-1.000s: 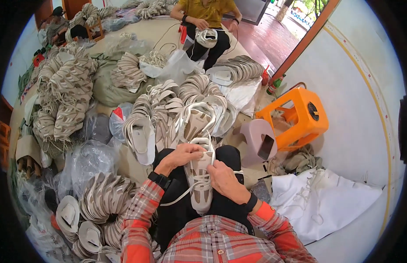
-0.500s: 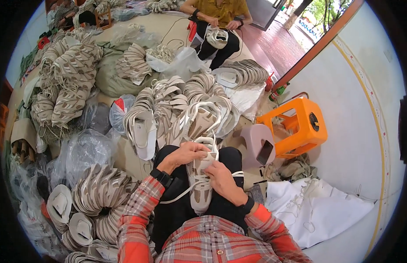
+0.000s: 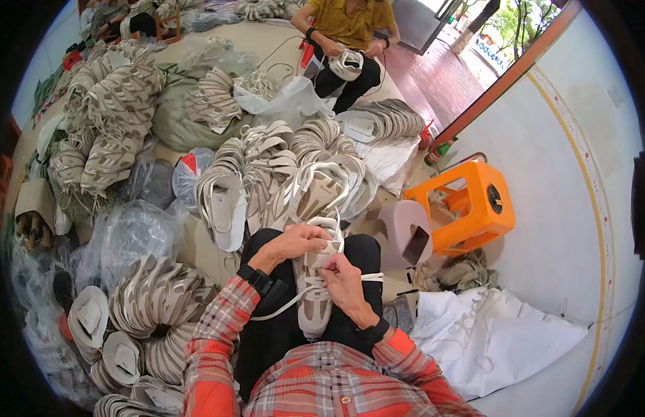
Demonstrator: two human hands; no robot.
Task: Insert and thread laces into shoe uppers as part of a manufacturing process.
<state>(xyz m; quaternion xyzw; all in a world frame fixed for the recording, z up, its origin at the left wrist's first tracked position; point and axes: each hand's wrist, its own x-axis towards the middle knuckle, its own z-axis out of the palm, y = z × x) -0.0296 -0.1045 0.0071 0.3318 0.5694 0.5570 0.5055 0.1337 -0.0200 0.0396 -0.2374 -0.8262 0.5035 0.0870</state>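
Observation:
A beige-and-white shoe upper (image 3: 313, 311) lies lengthwise over my black-trousered lap, toe toward me. My left hand (image 3: 299, 242) is closed on its upper part near the collar, fingers bent over the edge. At the right side of the lacing my right hand (image 3: 346, 283) pinches, fingertips together, seemingly at the white shoelace (image 3: 372, 277); the exact grip is partly hidden. Lace crosses the front below these fingers, and one loose end trails left over my thigh. Just beyond my knees, a bunch of similar uppers (image 3: 312, 191) stands packed together.
Stacked uppers (image 3: 155, 295) and clear plastic bags (image 3: 138, 240) crowd my left. To the right stand a pale purple stool (image 3: 399, 229) bearing a phone (image 3: 417, 244), an orange stool (image 3: 468, 208) and a white cloth (image 3: 503, 340). A person (image 3: 346, 31) across from me handles another upper.
My right hand has shifted slightly up and left along the lacing, its fingers more tightly bent. The left hand keeps its place on the upper. The view has tilted a little.

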